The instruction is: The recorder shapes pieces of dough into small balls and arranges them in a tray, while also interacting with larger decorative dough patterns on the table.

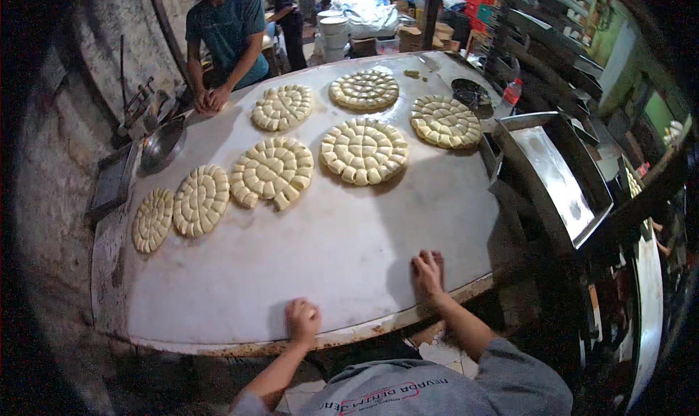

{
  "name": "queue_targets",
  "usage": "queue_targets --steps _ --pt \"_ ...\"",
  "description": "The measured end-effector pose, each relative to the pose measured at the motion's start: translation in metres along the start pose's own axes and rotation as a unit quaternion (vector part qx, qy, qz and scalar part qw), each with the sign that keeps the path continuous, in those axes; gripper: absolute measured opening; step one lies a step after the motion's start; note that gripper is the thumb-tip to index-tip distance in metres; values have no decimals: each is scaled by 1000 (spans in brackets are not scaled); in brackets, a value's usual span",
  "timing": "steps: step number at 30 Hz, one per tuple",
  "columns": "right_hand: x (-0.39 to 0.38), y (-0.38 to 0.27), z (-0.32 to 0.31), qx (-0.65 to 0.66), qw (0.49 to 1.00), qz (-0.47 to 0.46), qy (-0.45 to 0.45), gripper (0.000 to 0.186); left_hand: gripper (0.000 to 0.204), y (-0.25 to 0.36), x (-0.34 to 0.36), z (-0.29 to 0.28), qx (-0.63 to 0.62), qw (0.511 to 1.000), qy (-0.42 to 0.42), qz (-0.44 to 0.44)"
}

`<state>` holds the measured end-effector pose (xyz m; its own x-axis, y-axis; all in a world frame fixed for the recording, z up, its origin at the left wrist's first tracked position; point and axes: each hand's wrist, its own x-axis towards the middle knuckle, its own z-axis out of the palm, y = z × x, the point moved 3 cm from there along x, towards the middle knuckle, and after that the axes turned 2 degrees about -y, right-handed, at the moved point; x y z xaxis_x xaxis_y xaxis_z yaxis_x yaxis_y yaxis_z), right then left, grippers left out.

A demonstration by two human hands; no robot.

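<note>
My left hand [302, 321] rests on the near edge of a large white table [328, 256], its fingers curled into a fist with nothing visible in it. My right hand [427, 273] lies flat on the tabletop a little to the right, fingers together, holding nothing. Several round discs of cut dough pieces lie farther back, the nearest being one disc [272, 171] in the middle and a larger one [364, 151] to its right. Both hands are well apart from the dough.
Across the table a person in a teal shirt [227, 30] leans with both hands [210, 99] on the far edge. Metal trays [553, 176] stand on a rack at the right. A metal bowl [162, 145] sits at the left. Buckets, sacks and boxes are stacked behind.
</note>
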<state>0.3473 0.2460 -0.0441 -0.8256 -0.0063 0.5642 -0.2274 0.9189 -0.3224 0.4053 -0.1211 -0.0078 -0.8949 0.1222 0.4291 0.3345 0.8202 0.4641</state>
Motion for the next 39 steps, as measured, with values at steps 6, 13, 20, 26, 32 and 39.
queue_targets --steps 6,13,20,26,32,39 --pt "64 23 -13 -125 982 144 -14 18 10 -95 59 -35 188 966 38 -173" --pt "39 -36 -16 67 953 169 -241 28 19 -46 60 -37 143 967 -101 -186" --pt "0 -4 -128 366 807 29 -462 40 30 226 182 34 -338 868 -326 -163" --pt "66 95 -388 248 966 42 -62 32 34 514 264 112 -379 882 -155 234" --pt "100 242 -398 -63 953 279 94 29 45 564 239 197 -168 844 -284 423" --pt "39 80 -259 275 930 42 238 28 13 235 150 189 -329 926 -30 -182"
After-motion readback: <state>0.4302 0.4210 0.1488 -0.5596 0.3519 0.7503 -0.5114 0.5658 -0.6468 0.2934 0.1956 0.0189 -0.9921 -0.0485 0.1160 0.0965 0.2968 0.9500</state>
